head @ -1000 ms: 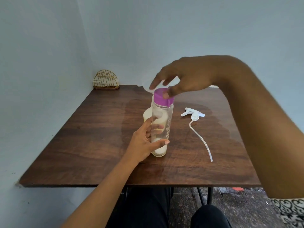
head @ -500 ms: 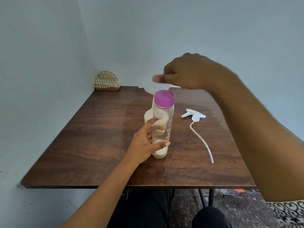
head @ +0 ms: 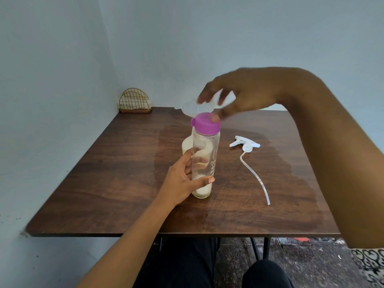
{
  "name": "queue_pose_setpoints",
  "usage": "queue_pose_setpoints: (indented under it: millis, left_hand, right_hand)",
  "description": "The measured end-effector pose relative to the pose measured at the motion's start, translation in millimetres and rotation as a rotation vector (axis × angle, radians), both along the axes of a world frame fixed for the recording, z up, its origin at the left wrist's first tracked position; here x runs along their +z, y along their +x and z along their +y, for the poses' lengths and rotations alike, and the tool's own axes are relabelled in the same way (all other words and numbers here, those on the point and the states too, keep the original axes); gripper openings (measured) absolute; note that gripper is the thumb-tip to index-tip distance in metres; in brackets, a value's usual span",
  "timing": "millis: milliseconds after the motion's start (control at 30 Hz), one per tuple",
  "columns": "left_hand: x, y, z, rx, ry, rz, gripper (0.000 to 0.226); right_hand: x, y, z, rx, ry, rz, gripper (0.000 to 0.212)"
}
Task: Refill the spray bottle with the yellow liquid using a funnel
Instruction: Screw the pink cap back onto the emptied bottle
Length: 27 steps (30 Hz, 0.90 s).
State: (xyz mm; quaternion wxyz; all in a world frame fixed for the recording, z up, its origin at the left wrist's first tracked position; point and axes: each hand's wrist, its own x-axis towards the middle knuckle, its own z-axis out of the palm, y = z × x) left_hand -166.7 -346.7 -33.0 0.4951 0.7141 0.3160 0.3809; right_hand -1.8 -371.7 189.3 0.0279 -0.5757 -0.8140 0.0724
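Fingers of the left hand curl round the lower half of a clear bottle, the thumb laid across its front, gripping it as it stands upright on a dark wooden table. The bottle wears a purple cap and holds a shallow layer of pale, creamy liquid at its base.

The right hand hangs just above the cap, blurred by motion. Its fingers are loosely spread and bent downward, the thumb tip at or on the cap's far edge. The fingertips lie over the rim of a translucent white funnel. Whether this hand has hold of the funnel, the cap or neither cannot be told through the blur.

The funnel stands directly behind the clear bottle, its thin stem running down toward the spray bottle, a pale yellowish container mostly hidden by the clear bottle and just beside the left hand's fingertips. How the stem meets the neck is out of sight.

The white spray head lies on its side on the table to the right of both bottles, well apart from them. Its clear tube curves toward the near edge.

A gold wire rack sits in the far left corner of the table against the pale blue wall. A patterned sleeve shows at lower right, dark trousers under the table.
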Motion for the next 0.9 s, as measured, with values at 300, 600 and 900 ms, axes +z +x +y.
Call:
queue_pose_setpoints:
  millis: [300, 600, 900]
  left_hand:
    - [-2, 0, 1, -0.011, -0.007, -0.007, 0.08]
    - [-6, -1, 2, -0.003, -0.023, -0.036, 0.082]
    - [-8, 2, 0, 0.028, 0.042, -0.085, 0.078]
  right_hand:
    - [-11, -19, 7, -0.093, -0.002, -0.057, 0.072]
    - [-32, -7, 5, 0.105, 0.143, -0.06, 0.054]
    - [-73, -5, 2, -0.002, 0.388, 0.221, 0.043]
